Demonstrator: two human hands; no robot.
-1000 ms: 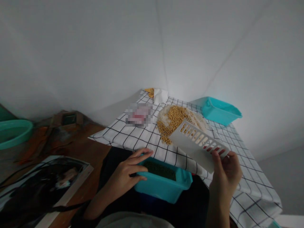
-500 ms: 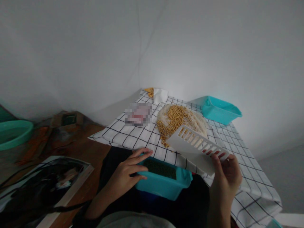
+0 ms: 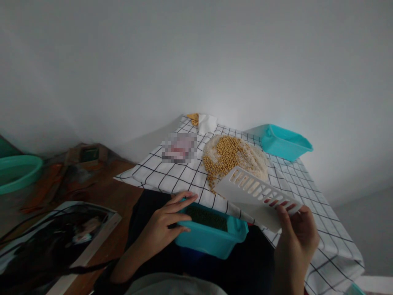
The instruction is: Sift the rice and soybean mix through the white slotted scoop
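My right hand (image 3: 297, 229) grips the right end of a white plastic panel (image 3: 248, 192) with a row of slots along its upper edge. Fingers show through some of the slots. The panel is tilted, over the front edge of the table. My left hand (image 3: 170, 217) lies with its fingers spread over the left end of a turquoise plastic box (image 3: 205, 239) on my lap, touching its rim. Small dark green grains (image 3: 208, 217) fill part of this box. Behind the panel, a pile of yellow soybeans (image 3: 229, 149) lies on and beside white rice-like grains (image 3: 254, 159).
A checked cloth (image 3: 181, 176) covers the table. A second turquoise box (image 3: 284, 143) stands at the back right, by the wall. A blurred-out object (image 3: 181, 148) lies left of the pile. White paper (image 3: 207, 123) is at the back. A green basin (image 3: 20, 174) sits at far left.
My right hand has shifted slightly right and down with the white panel. The left hand and the turquoise box on my lap stay in place.
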